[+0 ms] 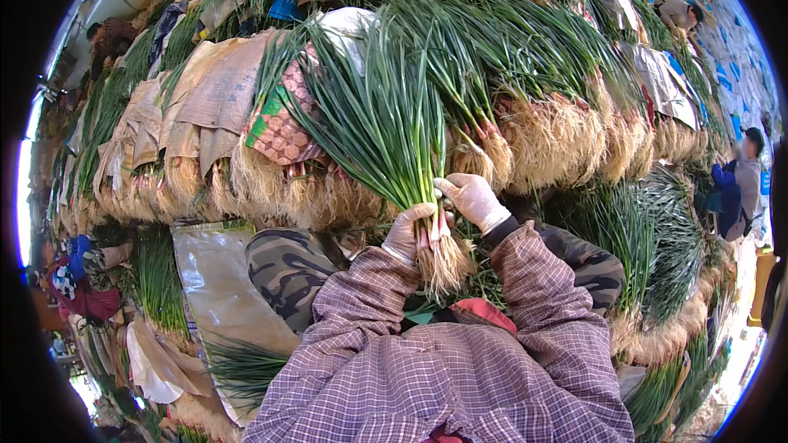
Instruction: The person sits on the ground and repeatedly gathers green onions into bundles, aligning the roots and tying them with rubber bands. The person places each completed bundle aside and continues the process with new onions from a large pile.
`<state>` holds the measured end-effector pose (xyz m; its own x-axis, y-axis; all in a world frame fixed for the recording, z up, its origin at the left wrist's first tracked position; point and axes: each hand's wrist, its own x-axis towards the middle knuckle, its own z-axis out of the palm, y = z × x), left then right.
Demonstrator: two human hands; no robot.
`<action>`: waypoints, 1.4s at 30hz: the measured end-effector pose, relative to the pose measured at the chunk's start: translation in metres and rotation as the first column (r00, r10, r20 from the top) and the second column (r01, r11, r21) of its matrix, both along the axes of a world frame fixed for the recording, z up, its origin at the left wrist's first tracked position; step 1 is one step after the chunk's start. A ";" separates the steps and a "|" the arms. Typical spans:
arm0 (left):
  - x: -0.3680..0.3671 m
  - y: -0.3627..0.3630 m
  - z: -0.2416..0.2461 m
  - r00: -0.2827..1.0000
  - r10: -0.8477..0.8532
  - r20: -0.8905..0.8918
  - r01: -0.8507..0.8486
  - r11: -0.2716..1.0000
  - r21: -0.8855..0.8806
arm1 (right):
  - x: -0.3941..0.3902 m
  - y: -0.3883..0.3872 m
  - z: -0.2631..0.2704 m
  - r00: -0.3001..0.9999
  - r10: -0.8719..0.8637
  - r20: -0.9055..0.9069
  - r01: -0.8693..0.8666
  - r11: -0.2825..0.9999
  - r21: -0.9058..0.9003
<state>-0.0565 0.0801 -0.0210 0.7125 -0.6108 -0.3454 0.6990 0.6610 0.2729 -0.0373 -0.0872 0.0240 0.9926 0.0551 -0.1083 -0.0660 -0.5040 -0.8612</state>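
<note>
My left hand (pixel 406 232), in a thin whitish glove, is closed around the lower stems of a bunch of green onions (pixel 409 147), just above the roots. The long green leaves fan upward and to the left, and pale stringy roots (pixel 446 261) hang below the hand. On the right side of the same stems is my right hand (pixel 471 197), gloved too, its thumb and fingers pinching at the stalks. Part of its fingers is hidden behind the bunch. Smaller bunches (pixel 492 141) lie just beyond, with reddish bases and tan roots.
Beyond my hands runs a long heap of rooted green onions (pixel 554 135), partly covered by tan sacks (pixel 215 92) and a patterned sheet (pixel 286 117). A pale plastic sheet (pixel 228 289) lies at left. More onions (pixel 665 240) lie at right. Other people (pixel 742 184) sit farther off.
</note>
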 end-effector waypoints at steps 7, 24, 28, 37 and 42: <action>-0.007 -0.015 0.008 0.991 0.114 0.072 -0.128 0.962 0.241 | -0.009 -0.012 -0.032 0.971 -0.185 0.154 0.239 0.658 -0.714; 0.010 -0.005 0.011 0.998 0.009 0.060 0.012 0.944 -0.330 | 0.057 -0.046 -0.025 0.970 -0.237 -0.049 0.147 0.737 -0.659; 0.016 0.002 0.016 0.986 0.086 0.140 -0.041 0.955 -0.295 | 0.011 -0.036 0.000 0.912 -0.146 0.383 0.353 0.755 -0.553; 0.004 -0.013 0.024 0.990 0.013 0.143 -0.008 0.999 -0.036 | -0.081 -0.013 0.021 0.803 0.398 0.444 0.111 0.633 -0.767; -0.003 -0.010 0.019 0.996 0.084 0.022 -0.078 0.976 -0.203 | -0.081 -0.088 -0.035 0.815 0.249 -0.524 0.061 0.861 0.504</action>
<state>-0.0597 0.0705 -0.0021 0.7707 -0.6055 -0.1984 0.6343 0.7587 0.1484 -0.1185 -0.1756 -0.0109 0.7495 0.3425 -0.5665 -0.5812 -0.0693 -0.8108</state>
